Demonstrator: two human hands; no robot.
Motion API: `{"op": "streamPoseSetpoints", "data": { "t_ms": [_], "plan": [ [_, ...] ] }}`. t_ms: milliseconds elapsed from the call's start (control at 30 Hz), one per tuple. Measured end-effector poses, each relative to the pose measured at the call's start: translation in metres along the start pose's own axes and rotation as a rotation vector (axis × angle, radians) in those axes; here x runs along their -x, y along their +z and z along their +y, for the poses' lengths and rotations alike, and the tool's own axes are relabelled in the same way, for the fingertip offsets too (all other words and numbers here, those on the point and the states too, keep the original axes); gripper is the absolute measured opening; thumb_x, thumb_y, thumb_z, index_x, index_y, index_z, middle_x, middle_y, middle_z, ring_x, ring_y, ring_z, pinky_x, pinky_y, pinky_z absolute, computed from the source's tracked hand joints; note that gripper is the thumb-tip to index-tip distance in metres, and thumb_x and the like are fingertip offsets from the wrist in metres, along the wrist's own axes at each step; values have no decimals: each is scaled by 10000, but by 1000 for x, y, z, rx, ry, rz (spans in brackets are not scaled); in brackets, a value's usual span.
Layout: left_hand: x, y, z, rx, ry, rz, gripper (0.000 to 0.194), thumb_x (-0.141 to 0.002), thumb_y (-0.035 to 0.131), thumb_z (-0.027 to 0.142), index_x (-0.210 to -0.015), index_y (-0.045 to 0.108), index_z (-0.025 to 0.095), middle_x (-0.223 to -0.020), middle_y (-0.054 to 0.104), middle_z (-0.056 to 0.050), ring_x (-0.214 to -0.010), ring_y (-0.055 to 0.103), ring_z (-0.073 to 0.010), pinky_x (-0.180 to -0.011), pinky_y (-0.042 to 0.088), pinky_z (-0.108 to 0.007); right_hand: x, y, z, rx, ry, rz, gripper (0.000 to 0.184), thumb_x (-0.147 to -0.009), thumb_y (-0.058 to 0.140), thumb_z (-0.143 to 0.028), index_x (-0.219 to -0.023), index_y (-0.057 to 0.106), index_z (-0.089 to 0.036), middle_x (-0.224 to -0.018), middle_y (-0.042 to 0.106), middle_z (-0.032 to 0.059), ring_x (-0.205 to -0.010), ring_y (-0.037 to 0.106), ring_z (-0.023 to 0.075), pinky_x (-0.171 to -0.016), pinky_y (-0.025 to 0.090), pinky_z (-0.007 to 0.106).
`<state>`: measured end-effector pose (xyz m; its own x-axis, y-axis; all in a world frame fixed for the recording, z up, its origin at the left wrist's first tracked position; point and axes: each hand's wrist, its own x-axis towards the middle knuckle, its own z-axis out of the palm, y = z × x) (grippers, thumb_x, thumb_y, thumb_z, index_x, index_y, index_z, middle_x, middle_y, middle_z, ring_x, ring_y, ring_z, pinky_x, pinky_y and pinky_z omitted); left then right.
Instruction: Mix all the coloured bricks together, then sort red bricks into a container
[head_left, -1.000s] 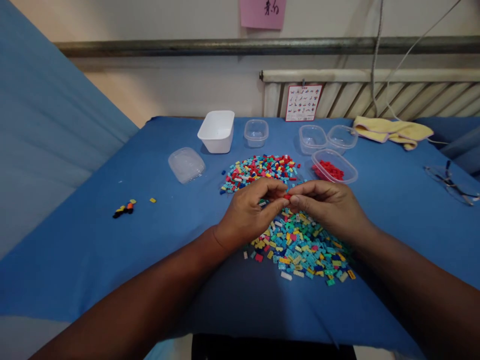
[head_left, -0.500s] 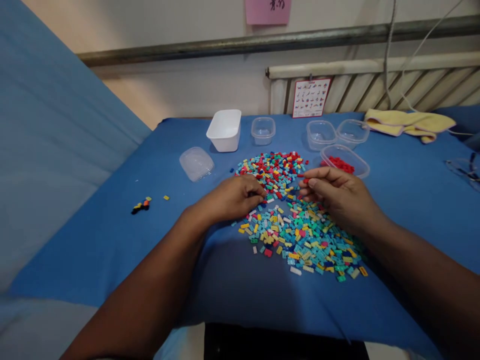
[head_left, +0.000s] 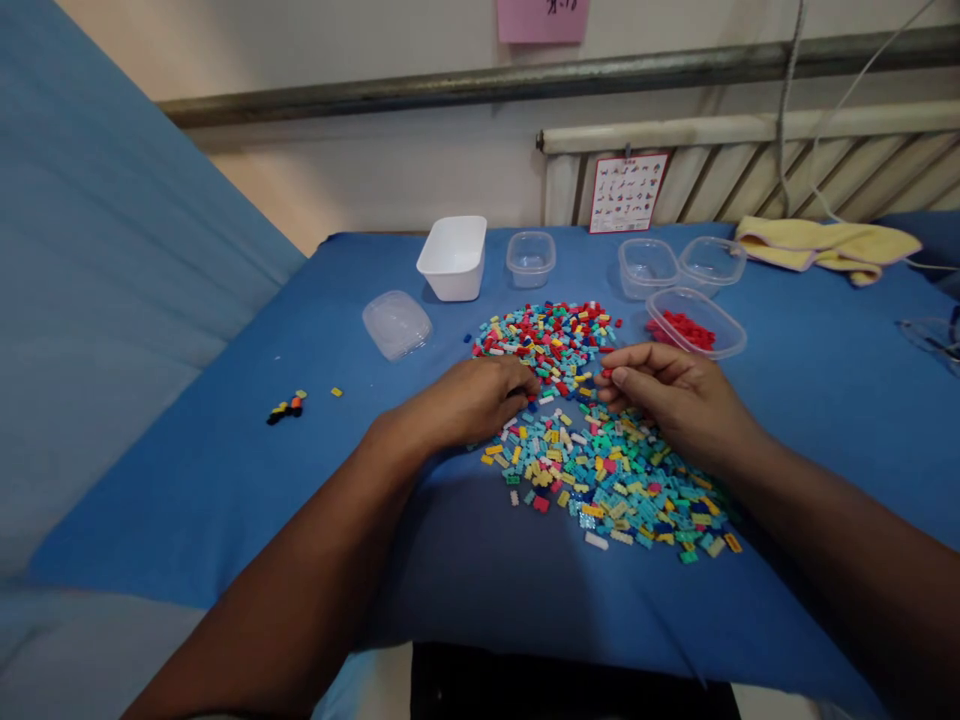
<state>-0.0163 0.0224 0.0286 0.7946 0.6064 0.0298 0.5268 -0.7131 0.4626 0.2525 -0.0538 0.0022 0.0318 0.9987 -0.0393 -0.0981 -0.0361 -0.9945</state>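
Note:
Small toy bricks in many colours lie in two adjoining heaps, a far heap [head_left: 551, 335] with much red and a near heap [head_left: 622, 480] mostly turquoise, green and yellow. My right hand [head_left: 675, 400] is closed, with a red brick [head_left: 608, 373] between thumb and fingers at the right edge of the heaps. At the left edge of the far heap, my left hand [head_left: 487, 395] reaches down with curled fingers close together. Its fingertips touch the bricks; whether they pinch one is hidden. Just beyond my right hand, a clear plastic tub [head_left: 731, 335] holds red bricks [head_left: 686, 330].
Along the back stand a white tub [head_left: 452, 262] and clear tubs [head_left: 531, 262], [head_left: 649, 272], [head_left: 712, 262]. A clear lid [head_left: 397, 325] lies at left, near a few black, orange and yellow pieces [head_left: 287, 408]. A yellow cloth [head_left: 825, 245] lies at back right.
The view has shifted slightly. My left fingers have moved a little within the bricks' edge. My right hand stays beside the heap, still pinching a red brick.

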Motion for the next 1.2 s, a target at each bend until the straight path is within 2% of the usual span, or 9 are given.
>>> {"op": "streamPoseSetpoints", "data": {
  "t_ms": [300, 500, 567, 633, 733, 833, 1033, 1200],
  "plan": [
    [2, 0, 1, -35, -56, -22, 228, -938, 663, 142, -1081, 824, 219, -1026, 798, -54, -889, 717, -208, -786, 499, -308, -1, -3, 3, 43, -18, -44, 379, -842, 937, -568, -990, 819, -239, -914, 834, 53, -778, 780, 188, -729, 680, 339],
    [1, 2, 4, -4, -73, 54, 170, -910, 670, 147, -990, 802, 220, -945, 782, -42, -819, 692, -204, -733, 486, -314, 0, -3, 6, 81, -31, -65, 367, -852, 926, -566, -1000, 822, -247, -876, 824, 48, -787, 774, 201, -729, 669, 349],
    [0, 4, 8, 64, -101, 113, 122, -909, 681, 181, -965, 783, 217, -869, 753, -26, -743, 658, -188, -672, 469, -301, 1, -1, 6, 95, -50, -74, 345, -857, 925, -546, -1000, 818, -250, -870, 822, 44, -781, 767, 199, -716, 651, 341],
    [-3, 9, 13, 227, -125, 171, 87, -910, 684, 215, -951, 761, 211, -815, 725, -11, -692, 632, -167, -628, 458, -282, 4, 2, 4, 109, -80, -79, 310, -877, 913, -513, -1018, 816, -255, -875, 823, 38, -763, 755, 190, -693, 625, 327],
    [-7, 21, 21, 513, -119, 229, 79, -919, 698, 252, -951, 743, 195, -821, 722, -10, -697, 634, -141, -623, 478, -258, 10, 8, 2, 156, -158, -91, 237, -927, 873, -461, -1047, 821, -263, -890, 825, 28, -762, 741, 184, -682, 592, 321],
    [-10, 33, 27, 662, -118, 268, 81, -912, 727, 252, -959, 731, 185, -815, 709, -4, -693, 617, -118, -624, 480, -239, 14, 10, 2, 258, -254, -122, 159, -964, 843, -410, -1038, 838, -270, -923, 833, 25, -799, 742, 191, -718, 589, 335],
    [-12, 39, 34, 764, -115, 333, 65, -894, 753, 217, -921, 708, 178, -779, 659, 15, -678, 568, -97, -623, 460, -231, 14, 9, 5, 285, -307, -124, 107, -984, 828, -364, -1043, 842, -275, -958, 844, 18, -828, 763, 191, -747, 617, 331],
    [-11, 37, 36, 745, -82, 347, 86, -925, 765, 224, -979, 730, 167, -844, 683, 3, -743, 598, -98, -677, 489, -230, 12, 7, 6, 357, -363, -108, 105, -991, 805, -315, -1075, 846, -266, -933, 844, 6, -808, 770, 176, -737, 622, 308]
  ]
}}
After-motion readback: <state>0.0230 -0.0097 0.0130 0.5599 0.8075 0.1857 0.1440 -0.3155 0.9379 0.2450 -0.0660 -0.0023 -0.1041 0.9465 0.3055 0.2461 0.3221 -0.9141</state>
